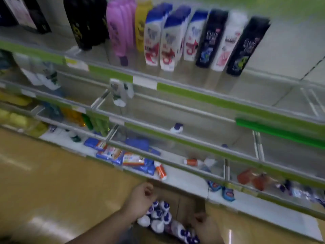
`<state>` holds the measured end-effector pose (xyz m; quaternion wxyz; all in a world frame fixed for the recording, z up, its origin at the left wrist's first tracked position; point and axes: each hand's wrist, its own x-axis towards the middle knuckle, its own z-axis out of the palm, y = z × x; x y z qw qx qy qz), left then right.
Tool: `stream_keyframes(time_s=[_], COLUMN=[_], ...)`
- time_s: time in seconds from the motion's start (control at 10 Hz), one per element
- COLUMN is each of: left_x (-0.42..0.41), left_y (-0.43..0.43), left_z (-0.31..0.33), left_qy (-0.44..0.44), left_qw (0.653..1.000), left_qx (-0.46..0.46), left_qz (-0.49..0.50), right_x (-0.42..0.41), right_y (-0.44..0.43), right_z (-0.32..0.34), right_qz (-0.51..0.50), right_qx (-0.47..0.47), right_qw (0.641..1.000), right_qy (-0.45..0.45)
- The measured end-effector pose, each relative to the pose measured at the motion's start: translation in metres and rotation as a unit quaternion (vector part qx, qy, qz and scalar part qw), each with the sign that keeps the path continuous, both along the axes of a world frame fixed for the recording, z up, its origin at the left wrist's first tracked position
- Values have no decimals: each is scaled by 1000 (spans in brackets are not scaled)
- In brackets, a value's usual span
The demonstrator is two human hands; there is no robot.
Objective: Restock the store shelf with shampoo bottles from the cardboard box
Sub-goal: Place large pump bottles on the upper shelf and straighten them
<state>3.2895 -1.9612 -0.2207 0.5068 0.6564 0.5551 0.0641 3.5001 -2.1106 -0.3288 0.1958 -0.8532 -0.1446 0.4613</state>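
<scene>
Left hand (142,197) curled, seemingly empty — right hand (205,225) blurred, grip unclear.

The shampoo bottles (159,217) are white with blue caps, the box (186,203) brown.

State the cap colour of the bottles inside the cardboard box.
Dark blue, on white bottles; shows best in the head view.

My cardboard box (186,203) looks matt; the shampoo bottles (159,217) inside it are smooth, glossy plastic. Left of the box the floor (52,173) shines; above it the shelf (175,138) has clear plastic fronts.
</scene>
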Motion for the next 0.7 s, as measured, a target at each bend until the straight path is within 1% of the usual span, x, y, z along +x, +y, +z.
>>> stream_keyframes(time_s=[0.1,0.2,0.3,0.4,0.6,0.7], left_x=[-16,-28,-32,-38,-44,-41], left_y=[-41,-71,-89,-98,-116,-120], left_z=[-31,-56,-83,-126,-243,-287], left_qy=[19,35,65,85,137,125], left_qw=[999,997,994,990,983,983], left_qx=[-23,-43,-75,-100,-121,-131], left_qz=[37,51,55,50,8,-14], right_x=[6,8,12,9,12,14], right_y=[-38,-74,-91,-88,-61,-56], right_z=[6,-3,-25,-58,-161,-222], right_qz=[69,136,129,143,179,204], right_qx=[-24,-118,-138,-172,-208,-213], right_qw=[997,984,982,974,961,955], right_qy=[-24,8,-29,-24,-19,-37])
